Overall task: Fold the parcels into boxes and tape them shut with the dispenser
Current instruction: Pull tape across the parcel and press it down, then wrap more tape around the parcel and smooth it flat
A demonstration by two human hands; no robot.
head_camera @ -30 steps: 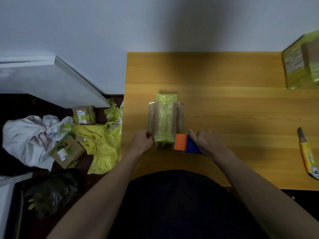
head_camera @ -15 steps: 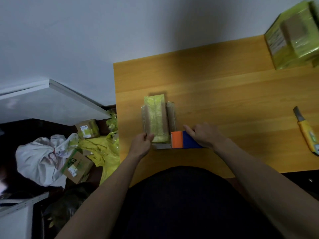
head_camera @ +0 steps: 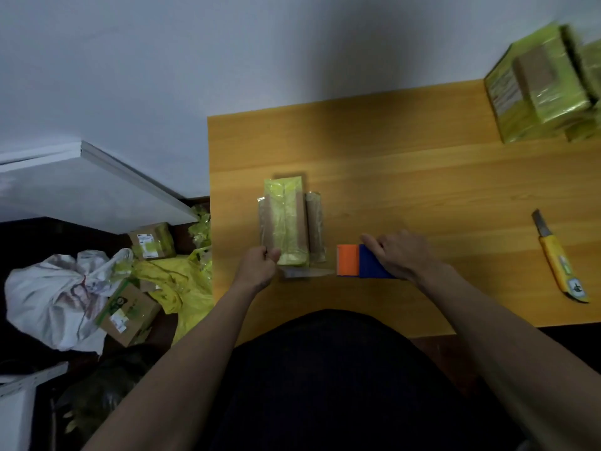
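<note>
A narrow cardboard parcel (head_camera: 287,222) wrapped in yellow-green tape lies lengthwise on the wooden table (head_camera: 406,164). My left hand (head_camera: 258,263) grips its near left corner, thumb on the near end. My right hand (head_camera: 398,252) holds the orange and blue tape dispenser (head_camera: 357,261) flat on the table, a short way right of the parcel's near end. A clear strip of tape (head_camera: 307,272) stretches from the parcel's near end to the dispenser's orange mouth.
A stack of taped green parcels (head_camera: 543,86) sits at the table's far right corner. A yellow utility knife (head_camera: 557,258) lies at the right edge. Left of the table, on the floor, are small boxes (head_camera: 130,312), yellow bags (head_camera: 175,284) and a white sack (head_camera: 55,297).
My right hand has drawn the dispenser rightwards away from the parcel, pulling out a strip of tape. My left hand stays on the parcel's near corner. The camera tilted.
</note>
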